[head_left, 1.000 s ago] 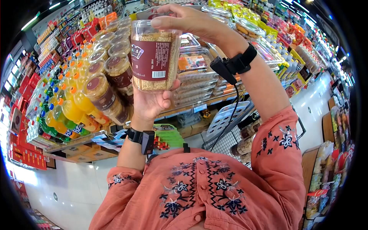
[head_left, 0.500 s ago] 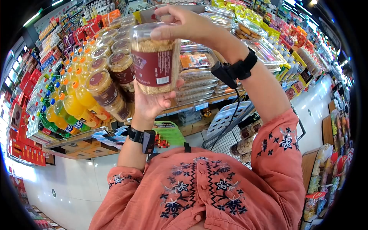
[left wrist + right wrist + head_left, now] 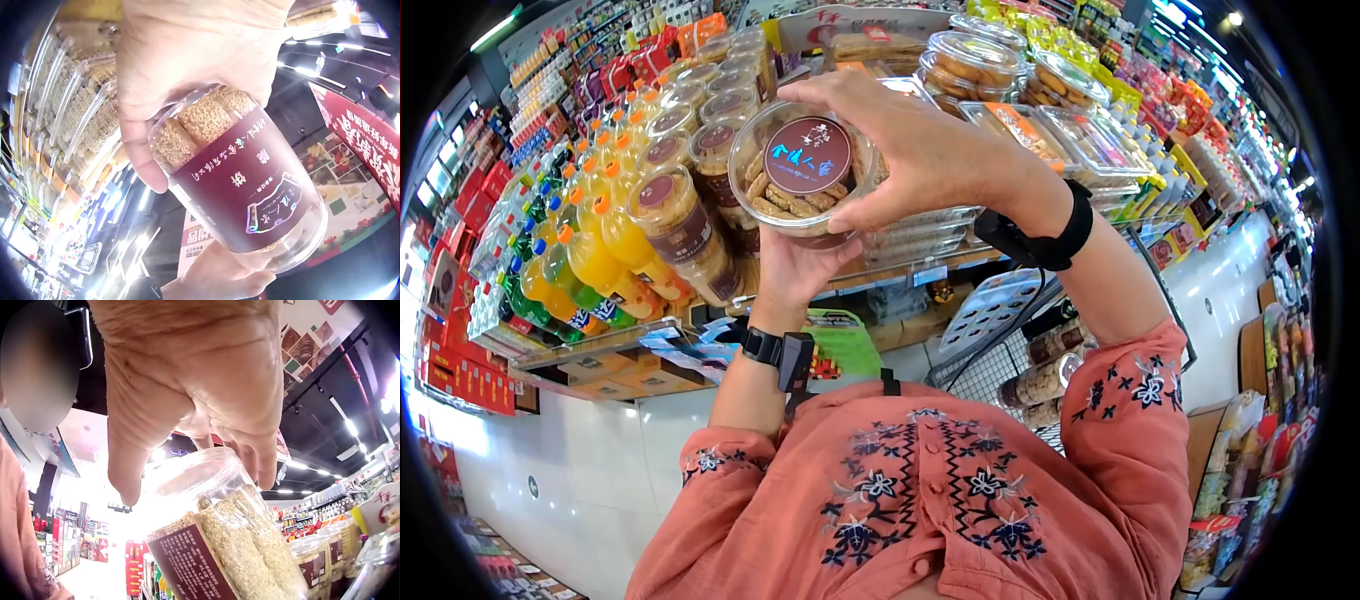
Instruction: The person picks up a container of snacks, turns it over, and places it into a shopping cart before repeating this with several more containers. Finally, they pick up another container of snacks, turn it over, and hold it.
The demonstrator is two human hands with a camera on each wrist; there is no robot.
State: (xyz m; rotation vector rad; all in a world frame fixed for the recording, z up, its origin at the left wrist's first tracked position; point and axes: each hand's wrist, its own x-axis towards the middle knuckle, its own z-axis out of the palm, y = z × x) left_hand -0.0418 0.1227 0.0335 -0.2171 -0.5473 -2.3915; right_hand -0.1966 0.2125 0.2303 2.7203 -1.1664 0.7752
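Note:
A clear plastic jar (image 3: 750, 190) of sesame-coated biscuit rolls (image 3: 209, 119) is held up before the chest, its maroon round lid label (image 3: 808, 155) facing the head camera. My left hand (image 3: 795, 270) grips the jar's base from below, fingers and thumb round its lower wall, as the left wrist view shows. Across the lid end, my right hand (image 3: 930, 145) spans the rim, thumb on the near side and fingers on the far side. A maroon printed label (image 3: 250, 181) wraps the jar's side. From above, the lid hides most of that wall.
Similar jars (image 3: 675, 225) are stacked just left of the hands, beside orange drink bottles (image 3: 595, 255). Clear boxes of pastries (image 3: 1010, 130) and round tubs of biscuits (image 3: 970, 65) fill the display behind. A shopping cart (image 3: 980, 385) with jars stands below the right arm.
The jar has tipped so its lid now faces the head camera instead of its side label. My right hand has come lower and across the lid; the left hand still supports the base.

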